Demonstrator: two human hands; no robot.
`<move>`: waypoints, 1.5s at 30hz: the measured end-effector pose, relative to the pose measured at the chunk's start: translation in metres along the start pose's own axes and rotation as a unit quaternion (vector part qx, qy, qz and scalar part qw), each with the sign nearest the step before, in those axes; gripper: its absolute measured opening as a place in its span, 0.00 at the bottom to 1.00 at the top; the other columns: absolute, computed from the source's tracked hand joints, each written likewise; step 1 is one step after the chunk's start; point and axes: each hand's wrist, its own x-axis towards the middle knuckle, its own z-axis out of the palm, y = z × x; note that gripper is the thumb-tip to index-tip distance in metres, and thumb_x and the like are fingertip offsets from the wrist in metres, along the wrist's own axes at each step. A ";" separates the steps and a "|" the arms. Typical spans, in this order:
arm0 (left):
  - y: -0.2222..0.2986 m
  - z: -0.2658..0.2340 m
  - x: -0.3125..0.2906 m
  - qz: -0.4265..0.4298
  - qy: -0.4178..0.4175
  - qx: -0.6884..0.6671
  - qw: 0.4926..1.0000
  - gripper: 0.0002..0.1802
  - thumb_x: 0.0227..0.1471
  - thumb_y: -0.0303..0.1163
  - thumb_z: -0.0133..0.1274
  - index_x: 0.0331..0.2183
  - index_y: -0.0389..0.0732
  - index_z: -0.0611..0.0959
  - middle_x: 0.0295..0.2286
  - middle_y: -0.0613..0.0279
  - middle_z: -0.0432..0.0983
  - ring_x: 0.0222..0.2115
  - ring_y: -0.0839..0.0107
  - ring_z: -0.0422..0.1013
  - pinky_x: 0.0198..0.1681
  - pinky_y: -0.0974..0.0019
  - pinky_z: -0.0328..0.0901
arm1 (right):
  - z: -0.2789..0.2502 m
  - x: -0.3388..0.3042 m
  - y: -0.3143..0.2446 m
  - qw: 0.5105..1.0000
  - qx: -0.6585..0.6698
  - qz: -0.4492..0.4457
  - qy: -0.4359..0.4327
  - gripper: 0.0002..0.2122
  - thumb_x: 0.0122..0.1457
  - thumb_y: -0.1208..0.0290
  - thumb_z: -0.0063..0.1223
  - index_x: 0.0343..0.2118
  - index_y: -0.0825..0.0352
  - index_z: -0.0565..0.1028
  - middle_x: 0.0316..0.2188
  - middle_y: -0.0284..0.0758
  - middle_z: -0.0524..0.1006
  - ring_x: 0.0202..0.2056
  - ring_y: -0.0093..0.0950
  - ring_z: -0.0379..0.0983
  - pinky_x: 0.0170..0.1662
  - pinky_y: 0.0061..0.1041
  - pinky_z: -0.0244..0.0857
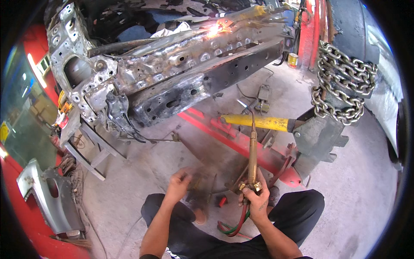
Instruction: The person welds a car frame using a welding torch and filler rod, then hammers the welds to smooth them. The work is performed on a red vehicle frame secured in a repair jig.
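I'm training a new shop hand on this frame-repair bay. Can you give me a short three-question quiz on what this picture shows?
1. True or false: the right hand grips the brass torch by its valve end.
2. Which hangs at the upper right? A) a rope B) a chain C) a belt
3. Fill in: the left hand holds ____.

Key: 1. True; red and green hoses trail from the torch below the hand. 2. B; it is looped around a dark upright post. 3. Nothing; its fingers are loosely curled above the floor, apart from the torch.
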 end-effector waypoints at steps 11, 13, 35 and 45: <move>-0.009 0.032 0.007 -0.205 -0.127 -0.255 0.937 0.26 0.68 0.31 0.51 0.65 0.44 0.74 0.30 0.66 0.76 0.23 0.73 0.72 0.24 0.64 0.71 | 0.010 -0.023 0.028 0.988 -0.040 0.113 -0.093 0.41 0.56 0.84 0.53 0.74 0.73 0.52 0.40 0.42 0.79 0.29 0.29 0.79 0.31 0.29 0.76; -0.003 0.040 0.001 -0.217 -0.151 -0.254 0.930 0.23 0.70 0.37 0.50 0.62 0.43 0.77 0.29 0.67 0.75 0.24 0.72 0.72 0.24 0.64 0.71 | 0.015 -0.027 0.052 0.987 -0.066 0.114 -0.096 0.42 0.55 0.84 0.52 0.75 0.72 0.52 0.37 0.42 0.78 0.26 0.31 0.79 0.28 0.30 0.75; -0.024 0.025 0.009 -0.293 -0.046 -0.376 0.878 0.14 0.66 0.37 0.57 0.48 0.42 0.75 0.30 0.61 0.75 0.22 0.68 0.72 0.20 0.64 0.64 | 0.034 0.030 0.075 0.909 -0.089 0.286 -0.289 0.41 0.60 0.68 0.64 0.74 0.70 0.56 0.42 0.35 0.78 0.34 0.22 0.77 0.31 0.23 0.71; -0.017 0.024 0.010 -0.290 -0.058 -0.375 0.878 0.12 0.71 0.38 0.50 0.48 0.40 0.73 0.34 0.58 0.76 0.27 0.67 0.73 0.22 0.63 0.67 | 0.028 0.026 0.083 0.921 -0.079 0.249 -0.289 0.40 0.60 0.76 0.63 0.74 0.71 0.55 0.42 0.37 0.80 0.31 0.26 0.78 0.31 0.29 0.74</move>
